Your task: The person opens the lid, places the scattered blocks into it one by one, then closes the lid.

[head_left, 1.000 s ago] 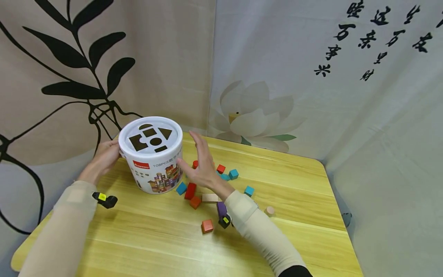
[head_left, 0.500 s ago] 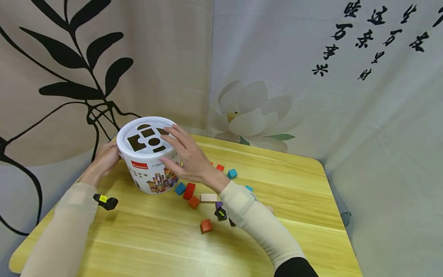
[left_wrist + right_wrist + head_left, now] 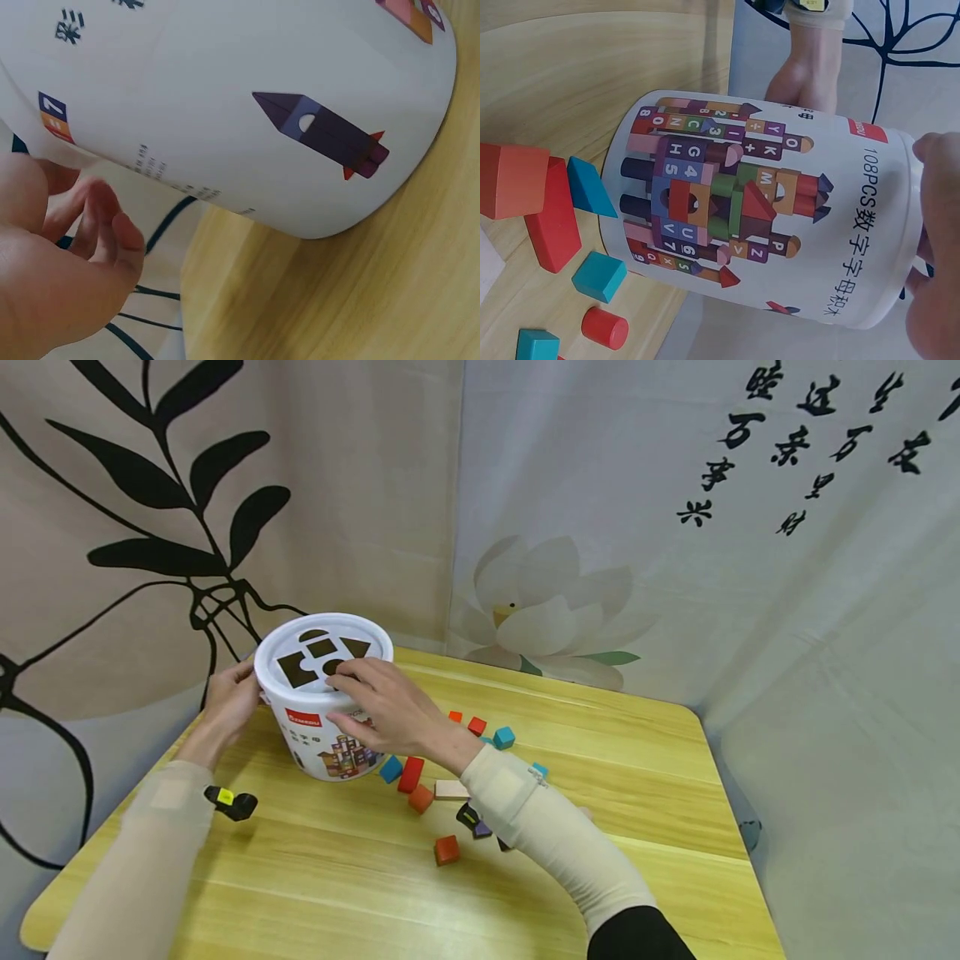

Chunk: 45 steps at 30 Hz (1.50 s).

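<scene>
A white toy-block bucket (image 3: 326,731) with a printed wall stands at the table's left. Its white lid (image 3: 367,633) has several shaped holes. My left hand (image 3: 231,697) holds the bucket at its left side, just below the rim. In the left wrist view, the left fingers (image 3: 120,229) curl beside the bucket wall. My right hand (image 3: 393,708) reaches over the lid's front right. Its fingers lie on the lid near the round hole, and its thumb hangs in front of the wall. No block shows in it. In the right wrist view, part of the right hand covers the rim.
Loose blocks lie right of the bucket: a blue block (image 3: 391,768), a red block (image 3: 410,774), orange blocks (image 3: 447,850), a pale plank (image 3: 451,790) and teal cubes (image 3: 504,737). A red cylinder (image 3: 605,328) lies among them. Curtains stand behind the table (image 3: 315,877).
My right hand has moved left from the bucket's right side onto the lid, then down toward its front. The left hand and bucket stay about where they were.
</scene>
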{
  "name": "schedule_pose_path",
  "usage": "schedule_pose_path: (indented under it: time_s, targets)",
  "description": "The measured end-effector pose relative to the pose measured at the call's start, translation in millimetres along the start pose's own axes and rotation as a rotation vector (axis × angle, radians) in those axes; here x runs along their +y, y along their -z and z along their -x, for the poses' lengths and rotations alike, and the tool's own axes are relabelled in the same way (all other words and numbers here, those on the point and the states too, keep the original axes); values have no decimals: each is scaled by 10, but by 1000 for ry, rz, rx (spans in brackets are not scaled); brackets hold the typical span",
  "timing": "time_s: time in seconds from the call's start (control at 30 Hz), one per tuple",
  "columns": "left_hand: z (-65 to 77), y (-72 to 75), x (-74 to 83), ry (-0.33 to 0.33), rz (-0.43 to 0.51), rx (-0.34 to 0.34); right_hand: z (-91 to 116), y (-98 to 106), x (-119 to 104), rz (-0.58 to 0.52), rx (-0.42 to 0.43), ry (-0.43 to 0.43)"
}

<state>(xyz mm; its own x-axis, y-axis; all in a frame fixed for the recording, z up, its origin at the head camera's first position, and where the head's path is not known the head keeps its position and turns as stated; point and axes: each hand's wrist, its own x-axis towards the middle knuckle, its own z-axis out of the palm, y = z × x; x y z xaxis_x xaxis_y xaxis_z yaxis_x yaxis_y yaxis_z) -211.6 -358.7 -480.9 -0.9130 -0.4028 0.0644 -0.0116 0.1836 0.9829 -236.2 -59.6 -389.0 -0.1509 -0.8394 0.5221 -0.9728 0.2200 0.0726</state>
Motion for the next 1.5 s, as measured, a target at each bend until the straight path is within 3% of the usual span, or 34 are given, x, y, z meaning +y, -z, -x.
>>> schedule_pose_path:
  time_s: [0.13,0.4,0.57,0.7,0.8,1.07,1.3,1.5]
  targets:
    - [46,6,77,-32,-47,79,-13,-21,-5,7,2,8]
    - [306,-4,277,-174,-170,100,-28,-61,11,-36,58,17]
    - [496,13,329,-309,-156,60,-37,-78,12,-53,78,10]
    - [648,26,317,-423,-139,-21,-52,-97,9,-68,93,8]
    - [746,15,282,-472,-170,-70,-62,-111,6,-75,98,5]
    - [849,-79,212,-485,-278,-89,-88,-138,-13,-73,104,-20]
    - [882,-184,190,-431,-287,-62,-127,-161,-42,-113,125,-31]
    - [971,-298,272,-444,-285,-36,-141,-173,-67,-162,159,-35]
